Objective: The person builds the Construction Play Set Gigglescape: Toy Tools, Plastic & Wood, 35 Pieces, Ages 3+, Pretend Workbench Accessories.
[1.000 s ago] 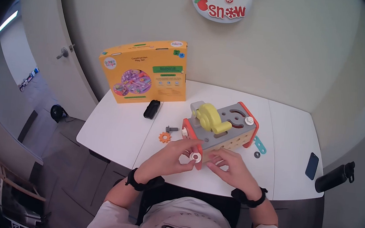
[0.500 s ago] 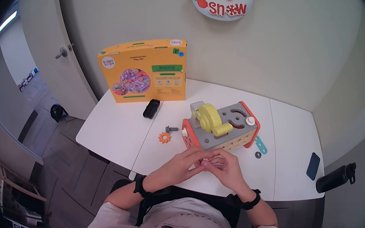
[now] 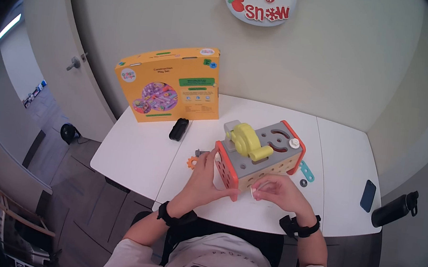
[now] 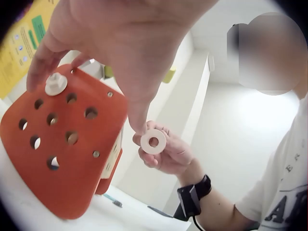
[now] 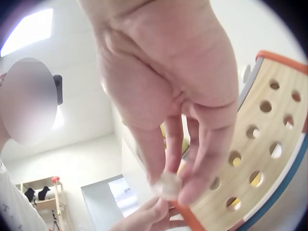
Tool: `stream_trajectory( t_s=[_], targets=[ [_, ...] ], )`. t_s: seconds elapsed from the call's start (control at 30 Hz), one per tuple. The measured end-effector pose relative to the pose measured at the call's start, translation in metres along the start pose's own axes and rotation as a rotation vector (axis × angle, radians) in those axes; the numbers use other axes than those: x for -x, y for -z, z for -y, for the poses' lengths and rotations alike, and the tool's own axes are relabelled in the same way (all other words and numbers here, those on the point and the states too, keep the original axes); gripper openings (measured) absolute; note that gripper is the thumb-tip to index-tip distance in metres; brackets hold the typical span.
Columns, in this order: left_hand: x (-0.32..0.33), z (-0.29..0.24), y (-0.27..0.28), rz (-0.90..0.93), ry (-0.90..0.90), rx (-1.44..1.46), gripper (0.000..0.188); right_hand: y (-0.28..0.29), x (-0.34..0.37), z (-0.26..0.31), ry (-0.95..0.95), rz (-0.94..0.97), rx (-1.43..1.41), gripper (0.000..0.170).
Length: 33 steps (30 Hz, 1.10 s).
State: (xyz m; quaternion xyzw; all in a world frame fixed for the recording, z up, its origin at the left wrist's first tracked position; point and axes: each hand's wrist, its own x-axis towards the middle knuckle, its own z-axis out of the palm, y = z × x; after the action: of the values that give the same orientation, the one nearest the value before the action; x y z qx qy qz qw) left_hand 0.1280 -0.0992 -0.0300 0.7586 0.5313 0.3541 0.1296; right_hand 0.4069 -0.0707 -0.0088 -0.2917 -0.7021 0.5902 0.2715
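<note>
The toy workbench stands on the tabletop, its red end panel at its left. The right hand is in front of the workbench, thumb and fingers pinching a white ring, which is just off the workbench's near side. The left hand is at the workbench's left end, its fingers spread from the thumb around the red panel; one fingertip is close to the white knob on that panel, and I cannot tell whether it touches.

A yellow piece sits on top of the workbench, with a white bolt near the top's right end. Left of the workbench, partly hidden by the left hand, lie an orange gear and a grey bolt. To its right are a teal strip and a small dark nut, then a phone and a black bottle farther off. Behind it to the left are a black case and an upright yellow carton.
</note>
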Motion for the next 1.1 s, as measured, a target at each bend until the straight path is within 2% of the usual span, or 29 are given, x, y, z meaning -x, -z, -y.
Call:
stream_trajectory(
  t_s=[0.13, 0.23, 0.33, 0.43, 0.53, 0.63, 0.73, 0.83, 0.93, 1.1],
  targets=[
    [-0.001, 0.009, -0.021, -0.025, -0.013, 0.036, 0.138, 0.009, -0.003, -0.019, -0.143, 0.207, 0.343, 0.025],
    [-0.002, 0.007, -0.02, -0.022, -0.008, 0.077, 0.133, 0.002, -0.017, -0.048, -0.198, 0.182, 0.296, 0.036],
    [-0.003, 0.001, -0.016, -0.035, -0.064, 0.069, 0.121, -0.002, -0.022, -0.064, -0.342, 0.271, 0.166, 0.052],
    [-0.003, -0.007, -0.008, 0.079, 0.001, -0.02, 0.106, -0.003, -0.023, -0.082, -0.371, 0.313, 0.027, 0.072],
    [-0.002, 0.002, -0.016, -0.006, -0.058, -0.007, 0.095, -0.004, -0.022, -0.087, -0.386, 0.326, -0.085, 0.082],
    [-0.002, 0.003, -0.019, -0.052, -0.047, -0.002, 0.088, -0.007, -0.024, -0.084, -0.425, 0.319, -0.045, 0.085],
    [-0.003, 0.002, -0.013, -0.086, -0.035, -0.056, 0.086, -0.013, -0.022, -0.083, -0.362, 0.306, -0.075, 0.085],
    [-0.007, 0.009, -0.008, -0.128, -0.038, -0.08, 0.084, -0.02, -0.021, -0.084, -0.272, 0.294, -0.165, 0.092],
    [-0.011, 0.011, 0.003, -0.088, 0.038, 0.037, 0.081, -0.027, -0.021, -0.072, -0.211, 0.284, -0.123, 0.086],
    [-0.021, 0.013, 0.011, -0.06, 0.122, 0.203, 0.073, -0.043, -0.028, -0.076, -0.058, 0.148, -0.122, 0.06]
  ],
)
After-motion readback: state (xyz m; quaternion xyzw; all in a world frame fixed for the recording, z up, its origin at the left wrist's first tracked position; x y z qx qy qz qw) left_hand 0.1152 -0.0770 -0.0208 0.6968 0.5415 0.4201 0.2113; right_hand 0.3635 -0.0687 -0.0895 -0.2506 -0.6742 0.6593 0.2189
